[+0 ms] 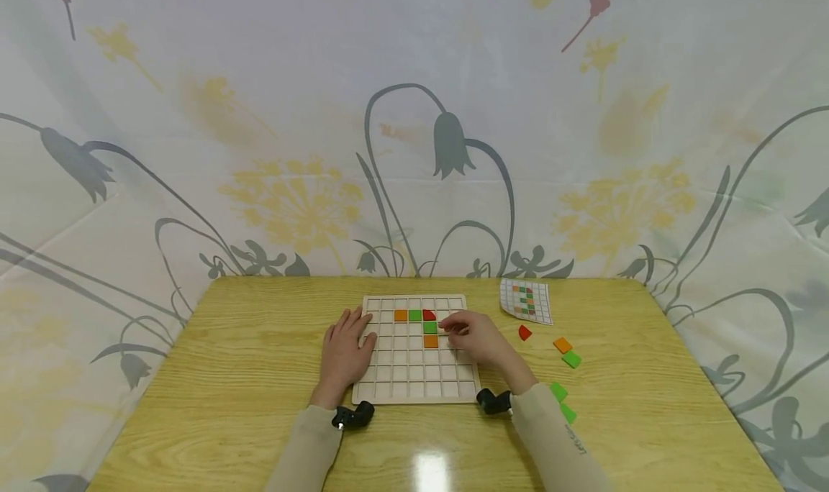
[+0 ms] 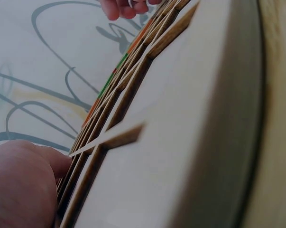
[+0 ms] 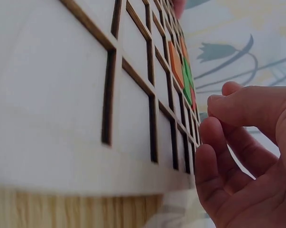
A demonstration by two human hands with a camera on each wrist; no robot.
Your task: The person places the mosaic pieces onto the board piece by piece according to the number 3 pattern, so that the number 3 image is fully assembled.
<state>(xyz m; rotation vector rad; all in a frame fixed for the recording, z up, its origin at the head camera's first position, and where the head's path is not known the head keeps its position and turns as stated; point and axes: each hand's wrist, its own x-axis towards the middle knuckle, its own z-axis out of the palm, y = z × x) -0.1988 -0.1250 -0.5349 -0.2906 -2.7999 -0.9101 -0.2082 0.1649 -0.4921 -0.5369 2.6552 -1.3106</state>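
Note:
A white grid board (image 1: 414,377) lies mid-table. It holds an orange tile (image 1: 400,315), a green tile (image 1: 414,315) and a red quarter-round tile (image 1: 429,314) in one row. Below the red one sit a green tile (image 1: 429,327) and an orange tile (image 1: 430,341). My left hand (image 1: 346,348) rests flat on the board's left edge, fingers straight. My right hand (image 1: 469,337) hovers over the board's right side, fingers loosely curled. Its fingertips (image 1: 447,326) are just right of the lower green tile. In the right wrist view nothing shows between the fingers (image 3: 214,137).
A pattern card (image 1: 526,301) lies at the back right of the wooden table (image 1: 227,377). Loose tiles sit right of the board: a red one (image 1: 524,332), an orange one (image 1: 562,344) and three green ones (image 1: 571,360). A flowered cloth (image 1: 414,118) walls the table.

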